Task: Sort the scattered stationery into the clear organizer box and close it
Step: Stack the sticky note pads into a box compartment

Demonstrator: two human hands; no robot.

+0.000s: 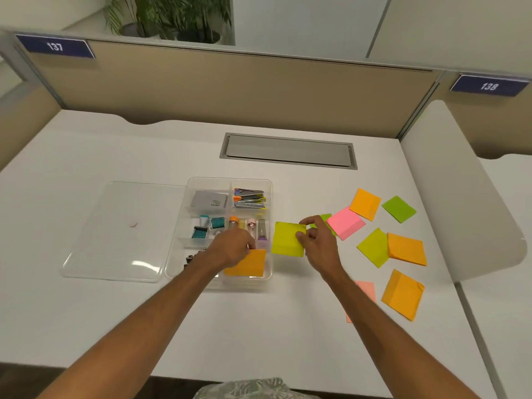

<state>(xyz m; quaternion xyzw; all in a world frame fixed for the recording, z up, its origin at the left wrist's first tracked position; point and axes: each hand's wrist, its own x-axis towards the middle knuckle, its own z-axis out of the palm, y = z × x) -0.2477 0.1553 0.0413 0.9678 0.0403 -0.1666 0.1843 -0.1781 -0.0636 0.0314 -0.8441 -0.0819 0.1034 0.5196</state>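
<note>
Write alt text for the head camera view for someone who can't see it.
Over a white desk, the left hand sets an orange sticky pad into a clear organizer box while the right hand holds a yellow sticky pad. More pads lie scattered right.

White "137" on the left blue partition plate (55, 46); "138" on the right plate (489, 86).

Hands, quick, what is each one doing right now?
Left hand: closed on the orange sticky pad in the organizer box.
Right hand: holding the yellow sticky pad just right of the box.
</note>
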